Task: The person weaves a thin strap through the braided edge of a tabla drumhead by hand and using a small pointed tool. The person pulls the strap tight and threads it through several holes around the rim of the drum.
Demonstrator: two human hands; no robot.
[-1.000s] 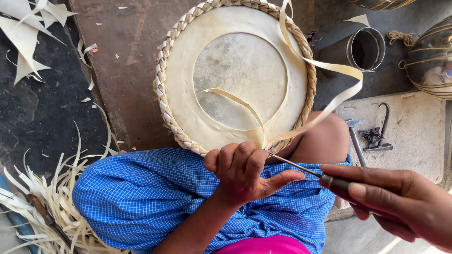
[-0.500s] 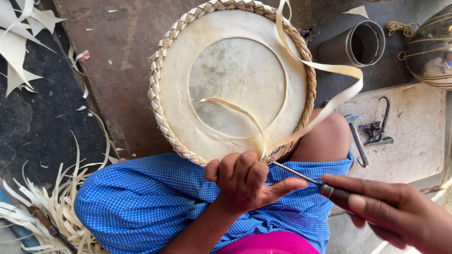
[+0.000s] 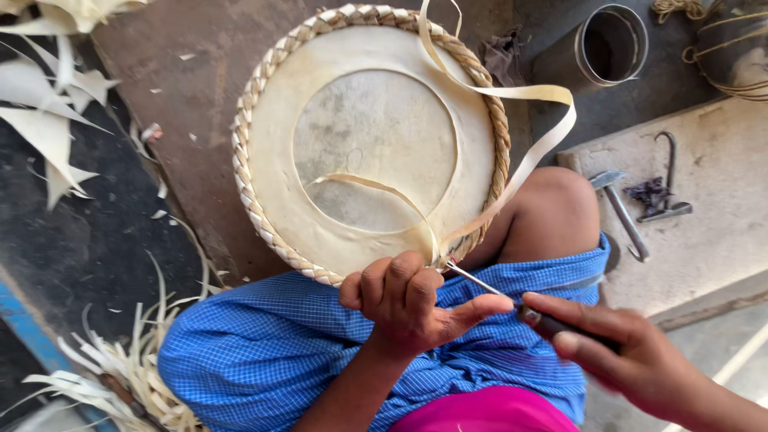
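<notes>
The left hand [image 3: 408,304] is curling its fingers closed on the near rim of the round woven tray [image 3: 272,144], at about 6 o'clock of the tray, and it is pinching there the end of a pale leaf strip [image 3: 532,156]; the thumb is sticking out toward 3 o'clock. The right hand [image 3: 632,360] is closing around the dark handle of a thin metal awl [image 3: 480,282], at about 4 o'clock in the view. The long axis of the awl is running from 4 o'clock up to 10 o'clock, and its tip is pointing at the rim, just beside the left fingers. The tray is lying flat, partly on the floor and partly against the knee, above the blue checked cloth [image 3: 264,352] on the lap. The strip is making a wide loop from the rim out to 2 o'clock and back. A metal cup [image 3: 612,44] is standing at 1 o'clock, and a hammer [image 3: 620,212] is lying on a stone slab [image 3: 720,200] at 3 o'clock.
</notes>
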